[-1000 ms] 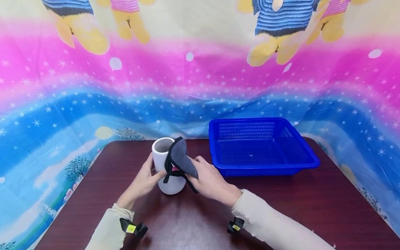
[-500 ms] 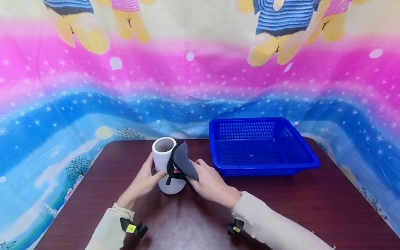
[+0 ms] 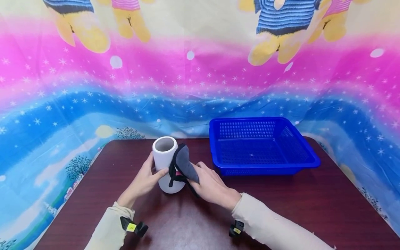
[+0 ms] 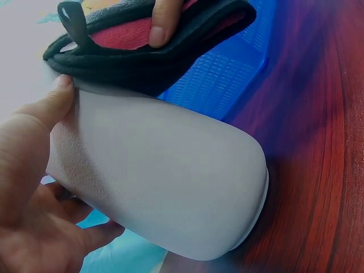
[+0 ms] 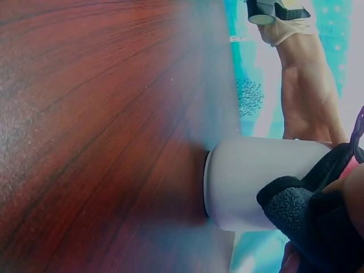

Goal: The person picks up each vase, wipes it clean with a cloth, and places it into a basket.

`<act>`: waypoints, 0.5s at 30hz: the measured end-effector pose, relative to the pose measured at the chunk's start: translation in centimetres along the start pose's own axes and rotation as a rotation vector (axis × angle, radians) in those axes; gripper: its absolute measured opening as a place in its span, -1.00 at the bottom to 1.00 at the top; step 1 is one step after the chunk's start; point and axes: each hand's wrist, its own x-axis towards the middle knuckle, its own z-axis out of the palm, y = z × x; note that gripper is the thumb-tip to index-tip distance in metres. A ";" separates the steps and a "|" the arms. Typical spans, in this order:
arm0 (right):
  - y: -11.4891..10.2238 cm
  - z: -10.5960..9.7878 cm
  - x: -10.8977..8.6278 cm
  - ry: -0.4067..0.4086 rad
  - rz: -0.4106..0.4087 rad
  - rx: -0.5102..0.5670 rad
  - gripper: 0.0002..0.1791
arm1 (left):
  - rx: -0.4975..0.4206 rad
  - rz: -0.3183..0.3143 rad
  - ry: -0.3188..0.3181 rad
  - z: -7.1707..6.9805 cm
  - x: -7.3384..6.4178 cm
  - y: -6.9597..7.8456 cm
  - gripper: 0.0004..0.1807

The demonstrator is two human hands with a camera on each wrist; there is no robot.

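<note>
A white vase [image 3: 164,163] stands on the table with its round mouth facing up. My left hand [image 3: 143,180] grips its left side, thumb at the front and fingers behind. In the left wrist view, the thumb tip lies beside the cloth edge on the smooth wall of the vase [image 4: 165,165]. My right hand [image 3: 212,182] holds a folded grey cloth [image 3: 185,162] with black trim, a hanging loop and a red inner face. The cloth lies against the right side of the vase, and the right wrist view has its grey fold [image 5: 290,207] over the wall.
A blue plastic basket [image 3: 265,165] with perforated walls stands at the back right of the dark red wooden table [image 3: 281,208]. Behind the table hangs a printed curtain [image 3: 187,83]. Black wrist cameras sit on both sleeves.
The cloth in my right hand has slid slightly down and to the right along the vase, leaving more of the vase's rim showing. My left hand stays about where it was.
</note>
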 end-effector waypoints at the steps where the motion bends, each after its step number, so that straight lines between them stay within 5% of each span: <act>1: 0.0 0.0 0.0 -0.002 0.003 0.001 -0.65 | 0.004 0.000 0.000 0.0 0.0 0.0 -0.15; 15: 0.6 1.0 -0.4 -0.016 -0.015 -0.007 -0.67 | -0.001 -0.008 0.010 0.1 0.0 0.0 -0.16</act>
